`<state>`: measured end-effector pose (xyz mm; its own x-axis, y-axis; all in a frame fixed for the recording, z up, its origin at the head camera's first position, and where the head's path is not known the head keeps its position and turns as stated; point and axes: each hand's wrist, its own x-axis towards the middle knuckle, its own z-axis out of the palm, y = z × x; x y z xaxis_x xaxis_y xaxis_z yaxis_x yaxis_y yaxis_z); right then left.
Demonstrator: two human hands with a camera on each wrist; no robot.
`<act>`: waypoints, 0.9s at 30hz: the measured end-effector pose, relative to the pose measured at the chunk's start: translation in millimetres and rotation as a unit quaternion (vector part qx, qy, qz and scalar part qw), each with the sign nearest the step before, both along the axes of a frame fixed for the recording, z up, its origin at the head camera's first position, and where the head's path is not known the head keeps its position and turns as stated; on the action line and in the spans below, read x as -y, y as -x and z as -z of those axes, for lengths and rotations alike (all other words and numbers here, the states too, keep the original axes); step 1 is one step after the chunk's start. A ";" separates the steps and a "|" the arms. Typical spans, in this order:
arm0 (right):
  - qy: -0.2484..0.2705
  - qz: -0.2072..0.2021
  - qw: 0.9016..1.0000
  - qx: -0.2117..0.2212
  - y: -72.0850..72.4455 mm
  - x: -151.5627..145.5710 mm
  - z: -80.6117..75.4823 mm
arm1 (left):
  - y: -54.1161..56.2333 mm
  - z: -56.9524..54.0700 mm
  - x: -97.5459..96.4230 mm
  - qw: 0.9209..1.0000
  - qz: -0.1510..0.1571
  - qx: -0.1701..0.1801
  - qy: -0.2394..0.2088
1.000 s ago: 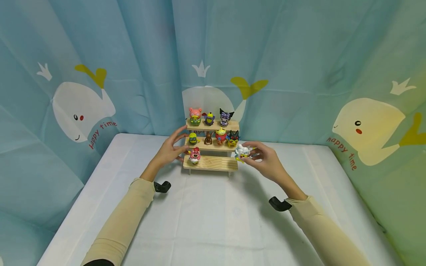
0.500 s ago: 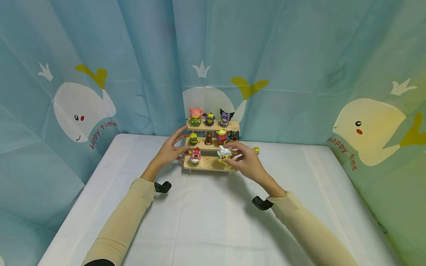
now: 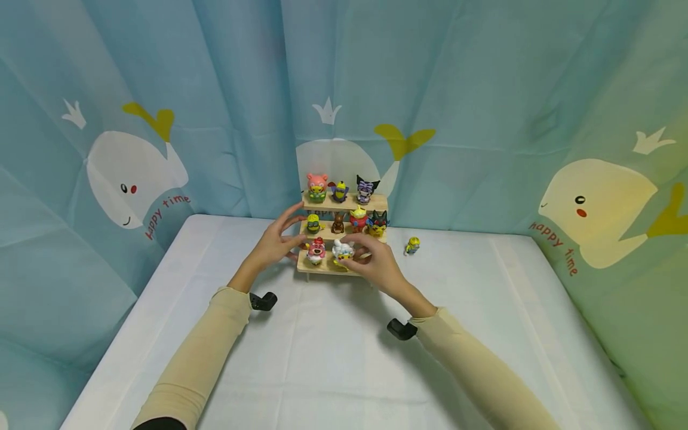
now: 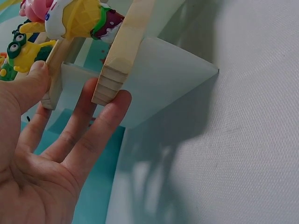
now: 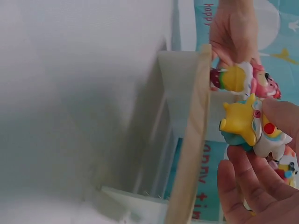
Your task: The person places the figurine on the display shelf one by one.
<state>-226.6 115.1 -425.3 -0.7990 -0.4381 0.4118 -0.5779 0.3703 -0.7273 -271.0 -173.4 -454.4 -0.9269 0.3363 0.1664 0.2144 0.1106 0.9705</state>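
A three-tier wooden display stand point(image 3: 322, 270) holds small toy figurines. My right hand point(image 3: 380, 264) pinches a figurine with a fluffy white top and yellow body point(image 5: 240, 122) between thumb and fingers. It is over the bottom tier, right beside a pink bear figurine point(image 3: 316, 251) standing there. In the right wrist view its yellow feet point toward the board point(image 5: 194, 123). My left hand point(image 3: 272, 243) touches the stand's left side with spread fingers. The left wrist view shows fingertips at the ends of two boards point(image 4: 124, 53), the thumb point(image 4: 37, 77) by the upper one.
Pink-hooded point(image 3: 317, 189), purple-winged point(image 3: 338, 192) and black-eared point(image 3: 366, 190) figurines stand on the top tier. Several more, including a brown one point(image 3: 337, 223), line the middle tier. A yellow figurine point(image 3: 412, 245) is on the white tabletop point(image 3: 322, 352), right of the stand. Whale-print curtains point(image 3: 457, 77) surround the table.
My right hand has carried the white-topped figurine leftward, from the stand's right side to beside the pink bear. The yellow figurine on the tabletop has come into view. My left hand stays put.
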 end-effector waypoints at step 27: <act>0.004 0.016 1.000 -0.020 0.5 12.4 17.3 | 0.7 1.8 -0.5 1.000 -0.001 -0.011 0.000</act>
<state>-227.1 102.8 -442.7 -0.7956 -0.4096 0.4463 -0.5941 0.3839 -0.7068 -271.8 -172.8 -456.1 -0.9236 0.3346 0.1869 0.2358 0.1118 0.9654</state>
